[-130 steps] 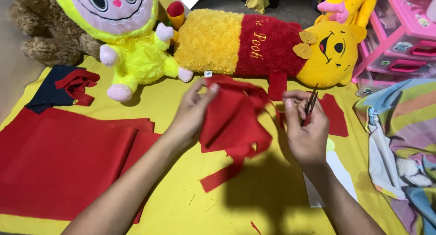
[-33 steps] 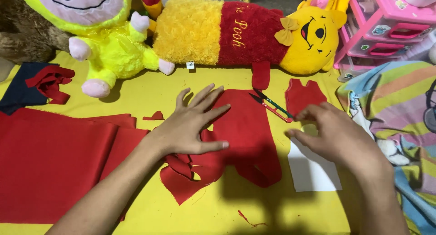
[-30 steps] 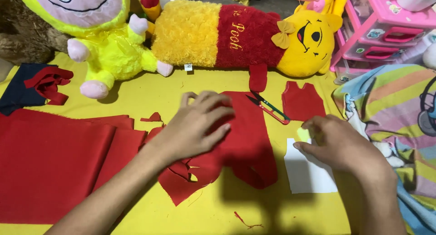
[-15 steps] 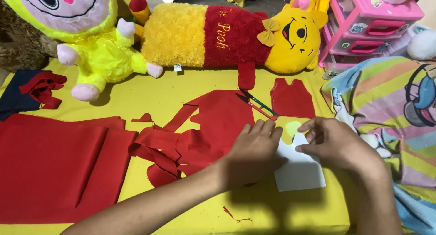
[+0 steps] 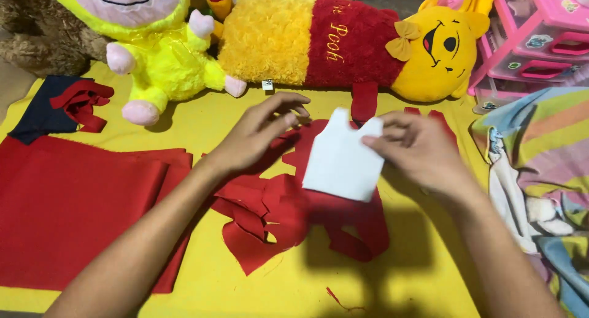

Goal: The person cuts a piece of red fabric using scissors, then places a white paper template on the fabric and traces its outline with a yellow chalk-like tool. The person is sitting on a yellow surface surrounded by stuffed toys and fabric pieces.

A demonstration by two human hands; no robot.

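Item: 1 white vest-shaped paper template (image 5: 342,161), flat on the yellow sheet (image 5: 202,118) 0.5 s ago, now lifted over the cut red felt (image 5: 288,210). Right hand (image 5: 417,149) pinches its top edge; left hand (image 5: 261,134) hovers open, empty. Template ready for repositioning.

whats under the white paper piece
Red felt, cut and ragged, lies under the white paper on the yellow cloth. The right hand pinches the paper's top edge. How the felt is cut beneath the paper is covered.
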